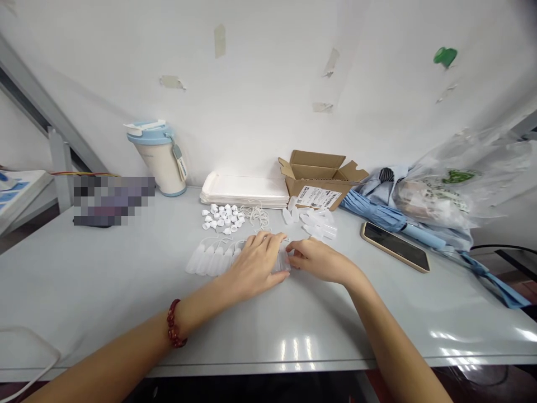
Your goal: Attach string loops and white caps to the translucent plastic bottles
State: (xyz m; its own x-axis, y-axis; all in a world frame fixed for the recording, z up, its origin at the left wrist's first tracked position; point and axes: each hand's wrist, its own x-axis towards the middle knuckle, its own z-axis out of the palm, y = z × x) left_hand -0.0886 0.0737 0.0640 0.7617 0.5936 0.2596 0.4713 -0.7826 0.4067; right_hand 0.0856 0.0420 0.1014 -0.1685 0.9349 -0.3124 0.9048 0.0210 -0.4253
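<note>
A row of translucent plastic sleeves (207,262) with thin white cords at their upper ends lies side by side on the table. My left hand (258,260) rests over the right part of this row, fingers stretched out, hiding several sleeves. At the row's right end my right hand (316,260) has its fingers bent and closed on a clear sleeve (284,260). Small white caps (224,217) lie in a loose group behind the row. Beside them is a tangle of white cords (257,215). More loose translucent sleeves (319,221) are piled behind my right hand.
Against the wall stand a stack of white trays (247,187) and an open cardboard box (316,182). A cream tumbler (161,162) is at the left. To the right lie a phone (394,246), a folded blue umbrella (377,215) and a plastic bag (457,179).
</note>
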